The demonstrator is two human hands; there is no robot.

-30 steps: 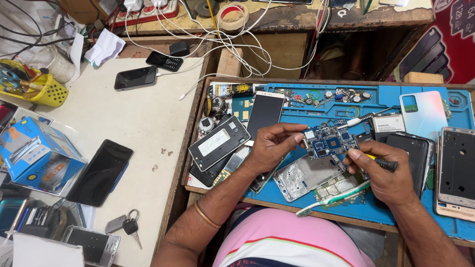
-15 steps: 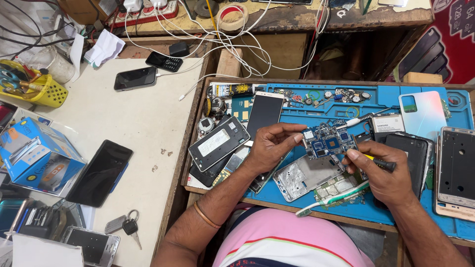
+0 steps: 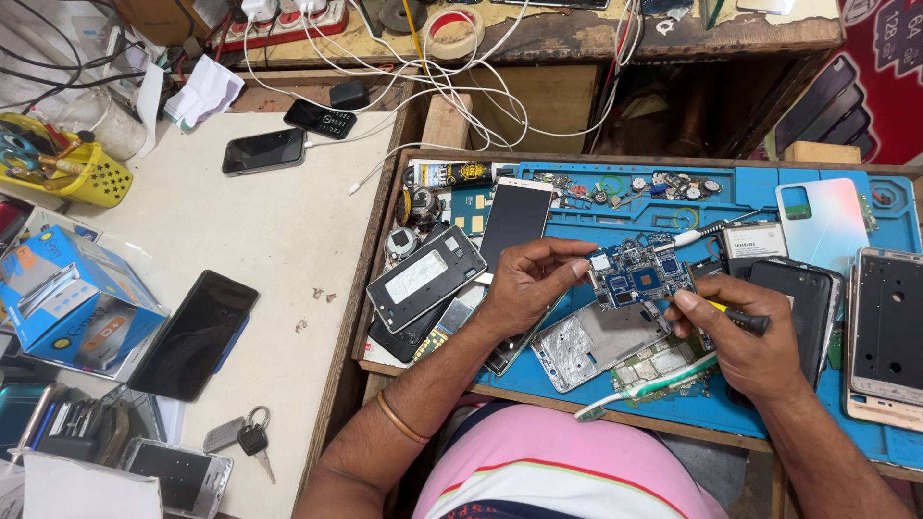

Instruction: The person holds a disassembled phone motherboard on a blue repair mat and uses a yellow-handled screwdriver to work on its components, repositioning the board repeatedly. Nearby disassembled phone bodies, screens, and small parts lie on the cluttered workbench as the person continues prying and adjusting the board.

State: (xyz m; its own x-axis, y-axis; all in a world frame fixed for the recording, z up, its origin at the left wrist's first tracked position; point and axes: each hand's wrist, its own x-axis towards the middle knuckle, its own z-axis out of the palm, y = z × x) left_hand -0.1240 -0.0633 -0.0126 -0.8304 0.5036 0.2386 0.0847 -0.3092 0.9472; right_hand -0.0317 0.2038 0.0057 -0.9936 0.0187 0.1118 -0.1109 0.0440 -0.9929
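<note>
Two hands over blue mat (image 3: 538,380), left hand (image 3: 524,285) pinching circuit board (image 3: 637,276), right hand (image 3: 745,336) gripping tool (image 3: 742,318)

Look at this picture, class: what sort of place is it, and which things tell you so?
Most likely a phone repair bench. The left hand holds a bare blue circuit board over a blue work mat, the right hand holds a small tool, and opened phone frames lie around.

A pale worktop (image 3: 279,221) fills the left side, evenly lit. A wooden-framed bench (image 3: 385,250) adjoins its right edge, covered by a blue mat (image 3: 760,192). Along the far edge runs a worn wooden shelf (image 3: 577,38). A red panel (image 3: 889,77) occupies the top right corner.
</note>
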